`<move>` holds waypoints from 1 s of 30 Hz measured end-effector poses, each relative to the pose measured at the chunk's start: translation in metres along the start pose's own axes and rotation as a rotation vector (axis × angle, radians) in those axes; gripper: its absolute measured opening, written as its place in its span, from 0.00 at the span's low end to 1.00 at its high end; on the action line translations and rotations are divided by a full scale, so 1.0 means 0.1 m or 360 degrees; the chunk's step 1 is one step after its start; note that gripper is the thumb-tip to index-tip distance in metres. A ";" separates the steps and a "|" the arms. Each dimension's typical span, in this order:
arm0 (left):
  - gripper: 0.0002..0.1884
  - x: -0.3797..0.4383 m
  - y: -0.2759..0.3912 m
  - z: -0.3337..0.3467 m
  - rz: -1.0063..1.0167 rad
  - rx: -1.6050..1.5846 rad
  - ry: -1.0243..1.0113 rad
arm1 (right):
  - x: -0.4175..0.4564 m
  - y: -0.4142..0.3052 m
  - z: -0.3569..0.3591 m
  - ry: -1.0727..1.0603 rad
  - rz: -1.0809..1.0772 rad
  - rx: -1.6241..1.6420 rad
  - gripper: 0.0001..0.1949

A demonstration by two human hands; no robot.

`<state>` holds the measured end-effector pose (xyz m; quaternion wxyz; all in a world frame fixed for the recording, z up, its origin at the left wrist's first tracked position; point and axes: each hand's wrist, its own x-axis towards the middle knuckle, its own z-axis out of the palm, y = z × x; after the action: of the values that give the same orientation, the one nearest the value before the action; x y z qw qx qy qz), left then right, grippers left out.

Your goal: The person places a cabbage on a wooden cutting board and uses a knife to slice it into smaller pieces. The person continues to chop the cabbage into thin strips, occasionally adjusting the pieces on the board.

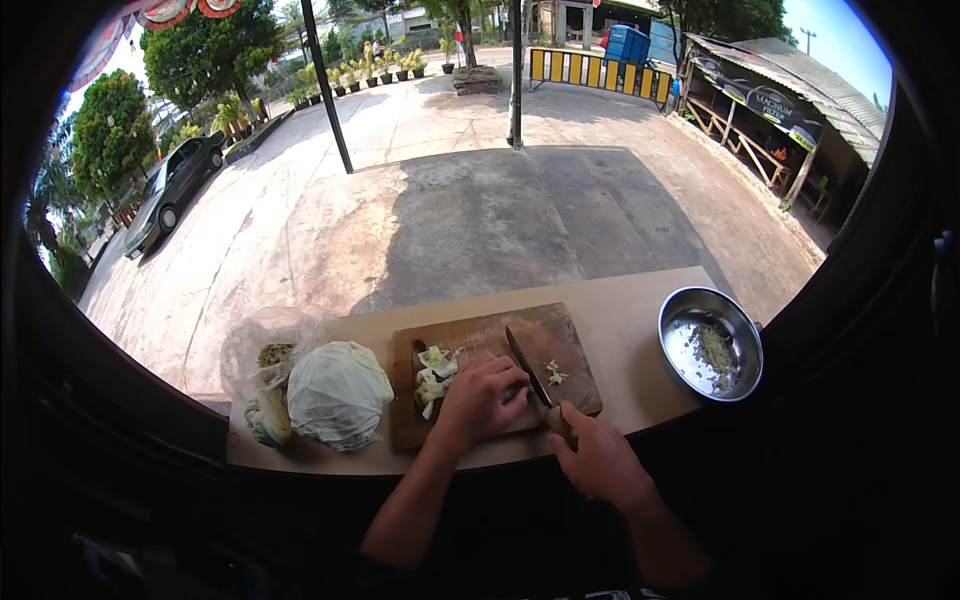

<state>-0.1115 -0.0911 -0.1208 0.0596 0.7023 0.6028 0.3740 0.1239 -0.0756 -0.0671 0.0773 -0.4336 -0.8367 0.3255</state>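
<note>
My right hand [604,459] grips the handle of a kitchen knife [529,367], whose dark blade points away from me over a wooden cutting board [480,339]. Left of the blade, my left hand [484,394] rests on the board with curled fingers. A small vegetable piece [511,392] is pinched there, mostly hidden by the fingers. To the right of the knife lies a little heap of chopped bits [556,373]. Pale green cabbage leaf pieces [435,373] lie at the board's left side, partly behind my left hand.
Left of the board sit a whole cabbage [339,396], a cut cabbage piece [268,417] and a clear plastic bag [247,341] with greenish contents. A steel bowl [675,360] holding chopped bits stands at the right end of the tabletop [622,330]. Paved ground lies beyond.
</note>
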 end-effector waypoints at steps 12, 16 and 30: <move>0.08 0.00 0.01 -0.03 -0.0105 -0.0038 -0.0021 | -0.09 -0.04 0.06 -0.0014 0.0092 -0.0003 0.31; 0.08 0.04 0.02 -0.04 -0.0161 -0.0075 -0.0033 | -0.21 -0.15 0.17 0.0075 0.0167 -0.0133 0.30; 0.07 0.00 0.00 -0.05 -0.0094 -0.0039 0.0051 | -0.17 -0.04 0.16 0.0170 0.0020 -0.0105 0.31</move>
<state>-0.1145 -0.0931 -0.1179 0.0695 0.6773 0.6194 0.3908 0.1251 -0.0980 -0.0748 0.1056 -0.4580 -0.8389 0.2746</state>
